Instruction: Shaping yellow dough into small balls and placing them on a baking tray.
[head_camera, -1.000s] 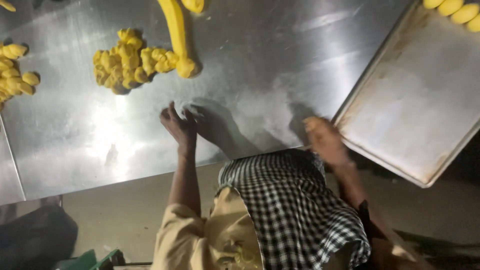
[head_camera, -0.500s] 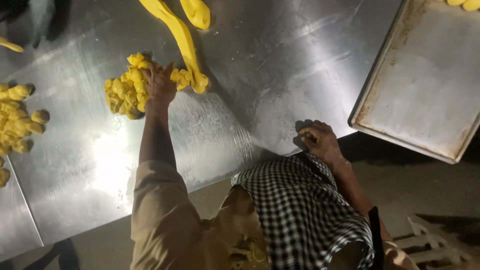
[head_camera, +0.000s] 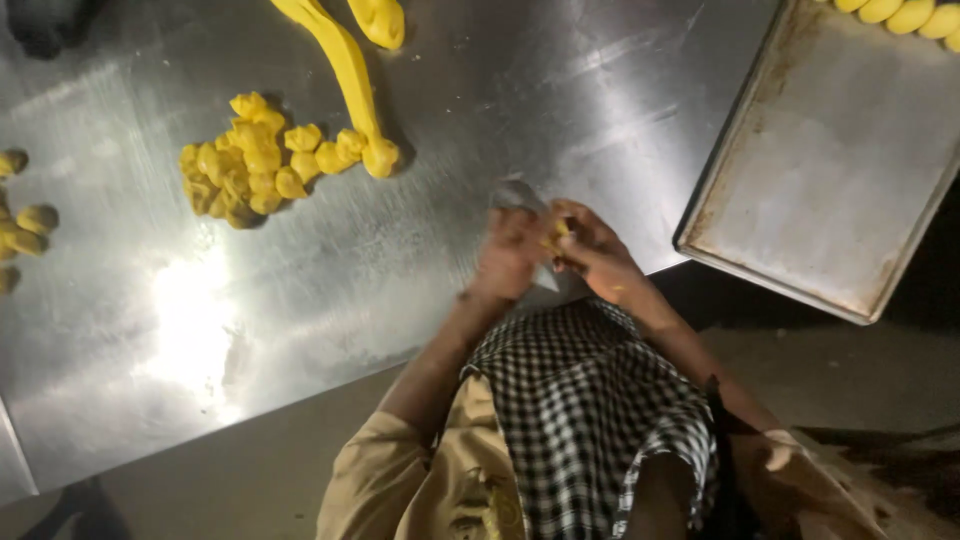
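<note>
the left hand (head_camera: 510, 250) and the right hand (head_camera: 595, 250) are together over the near edge of the steel table (head_camera: 500, 90), with a small yellow dough piece (head_camera: 553, 238) between their fingers; the left hand is blurred. farther on the table lies a heap of cut dough pieces (head_camera: 255, 165), touching the end of a long dough roll (head_camera: 340, 70). at the right is a metal baking tray (head_camera: 830, 190) with shaped dough pieces (head_camera: 900, 12) in its far corner.
</note>
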